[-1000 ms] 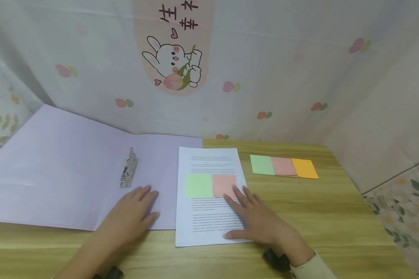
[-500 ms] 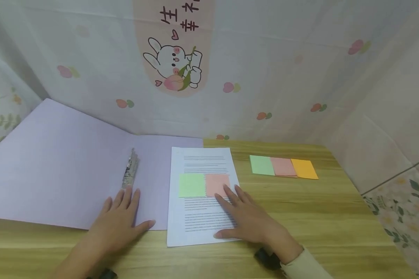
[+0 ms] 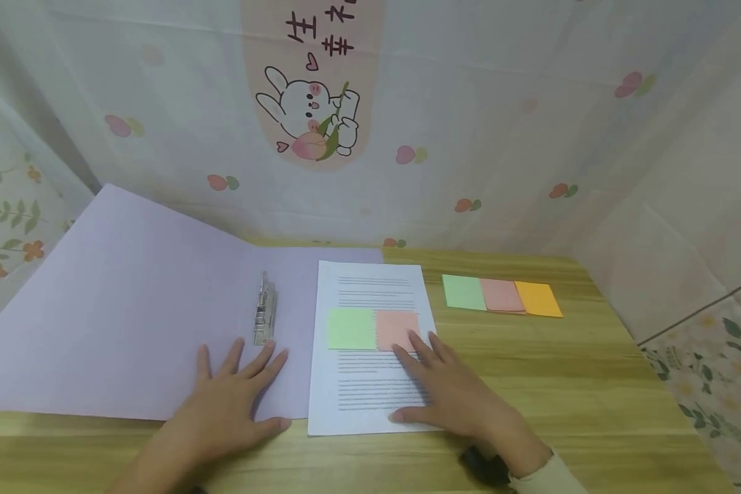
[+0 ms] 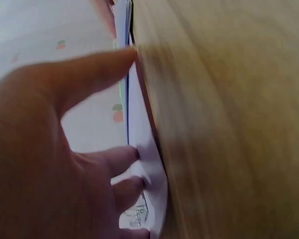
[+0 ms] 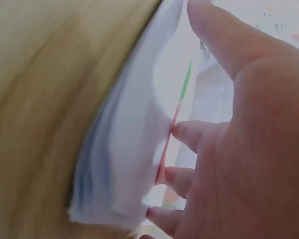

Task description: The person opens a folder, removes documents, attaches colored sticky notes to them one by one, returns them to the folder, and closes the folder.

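Note:
A pale purple folder [image 3: 160,295] lies spread open, its left cover slightly raised toward the curtain. Near the fold is a metal binder clip mechanism [image 3: 264,312]. With fingers spread, my left hand [image 3: 222,412] rests on the folder's lower part, fingertips just below the clip mechanism. A stack of printed paper [image 3: 370,384] overlaps the folder's right side. On the top sheet are a green sticky note [image 3: 352,328] and a pink sticky note [image 3: 395,326]. My right hand [image 3: 457,394] rests on the stack's right side, fingers spread, fingertips touching the pink note.
Green [image 3: 464,293], pink [image 3: 501,295] and orange sticky note pads [image 3: 538,299] lie in a row at the table's back right. A patterned curtain [image 3: 469,123] hangs along the back edge. The wooden table [image 3: 593,398] extends to the right.
My left hand moved left, then back right with the folder, which has slid right and slightly nearer. The paper stack shifted left under my right hand, then right again.

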`<state>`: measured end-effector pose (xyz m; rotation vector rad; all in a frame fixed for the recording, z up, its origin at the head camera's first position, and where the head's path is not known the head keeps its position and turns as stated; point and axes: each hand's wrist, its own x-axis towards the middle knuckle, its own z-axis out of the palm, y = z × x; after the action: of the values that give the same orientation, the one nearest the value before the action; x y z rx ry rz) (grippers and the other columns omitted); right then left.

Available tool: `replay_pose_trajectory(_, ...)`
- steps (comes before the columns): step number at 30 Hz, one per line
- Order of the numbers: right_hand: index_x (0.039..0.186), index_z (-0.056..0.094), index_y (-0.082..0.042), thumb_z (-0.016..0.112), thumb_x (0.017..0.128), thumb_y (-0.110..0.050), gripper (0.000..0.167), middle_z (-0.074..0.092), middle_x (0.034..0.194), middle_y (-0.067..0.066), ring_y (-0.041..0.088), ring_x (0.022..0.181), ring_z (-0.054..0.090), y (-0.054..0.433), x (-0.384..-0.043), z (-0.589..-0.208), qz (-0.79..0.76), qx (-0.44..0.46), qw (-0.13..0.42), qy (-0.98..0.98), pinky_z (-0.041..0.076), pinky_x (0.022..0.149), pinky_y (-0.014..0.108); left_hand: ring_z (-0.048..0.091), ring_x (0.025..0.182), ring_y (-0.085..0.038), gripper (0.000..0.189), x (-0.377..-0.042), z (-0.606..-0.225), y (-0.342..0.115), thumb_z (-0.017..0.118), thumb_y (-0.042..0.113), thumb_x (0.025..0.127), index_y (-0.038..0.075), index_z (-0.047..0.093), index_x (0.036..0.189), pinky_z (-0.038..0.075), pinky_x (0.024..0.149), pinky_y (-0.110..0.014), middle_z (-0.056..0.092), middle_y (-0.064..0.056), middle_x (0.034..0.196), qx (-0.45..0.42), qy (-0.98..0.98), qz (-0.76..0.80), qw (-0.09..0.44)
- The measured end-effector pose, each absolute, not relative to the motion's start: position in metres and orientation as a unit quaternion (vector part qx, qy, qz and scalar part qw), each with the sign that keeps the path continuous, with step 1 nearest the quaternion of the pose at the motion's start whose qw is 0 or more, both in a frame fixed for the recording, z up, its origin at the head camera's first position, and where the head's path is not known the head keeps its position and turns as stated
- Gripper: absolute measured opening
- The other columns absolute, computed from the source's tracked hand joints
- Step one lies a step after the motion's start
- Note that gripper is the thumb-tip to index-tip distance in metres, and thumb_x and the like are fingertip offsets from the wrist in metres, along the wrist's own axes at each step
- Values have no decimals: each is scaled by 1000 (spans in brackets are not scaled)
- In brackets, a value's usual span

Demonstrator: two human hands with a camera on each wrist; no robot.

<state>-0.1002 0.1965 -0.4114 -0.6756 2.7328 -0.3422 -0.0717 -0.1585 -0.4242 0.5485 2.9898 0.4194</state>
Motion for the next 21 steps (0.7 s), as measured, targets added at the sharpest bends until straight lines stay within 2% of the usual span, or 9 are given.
replay_pose_trajectory(3, 161, 27, -25, 56, 83, -80, 101, 15, 171, 10, 47, 157, 7, 201, -98, -411, -127, -232, 153, 952, 15, 125, 64, 30, 146, -58, 92, -72, -422, -157, 68, 70, 78, 24, 45, 153, 6, 103, -90, 44, -6, 160, 195, 969, 146, 52)
replay_pose_trajectory(8, 161, 28, -26, 57, 83, -79, 99, 15, 171, 10, 47, 157, 6, 202, -96, -411, -138, -229, 154, 951, 15, 125, 65, 26, 150, -53, 89, -75, -419, -153, 69, 66, 80, 30, 40, 156, 9, 105, -89, 37, 0, 164, 210, 958, 175, 80)
replay_pose_trajectory(15, 161, 27, -28, 55, 83, -80, 98, 13, 172, 9, 47, 157, 5, 201, -96, -412, -137, -228, 150, 952, 14, 125, 65, 29, 150, -50, 88, -76, -423, -142, 68, 66, 81, 33, 38, 157, 11, 106, -88, 36, 3, 165, 228, 956, 170, 76)
replay_pose_trajectory(18, 161, 26, -27, 54, 84, -81, 98, 13, 171, 9, 47, 157, 5, 201, -96, -413, -136, -229, 147, 953, 13, 125, 65, 28, 151, -48, 83, -75, -420, -137, 63, 67, 85, 32, 38, 156, 11, 107, -87, 34, 4, 165, 229, 953, 178, 86)
replay_pose_trajectory(21, 161, 26, -27, 53, 84, -81, 98, 13, 171, 9, 47, 157, 4, 200, -96, -413, -136, -227, 146, 953, 13, 125, 65, 24, 154, -44, 75, -74, -416, -133, 58, 61, 93, 29, 38, 157, 9, 110, -85, 32, 7, 165, 232, 944, 207, 111)
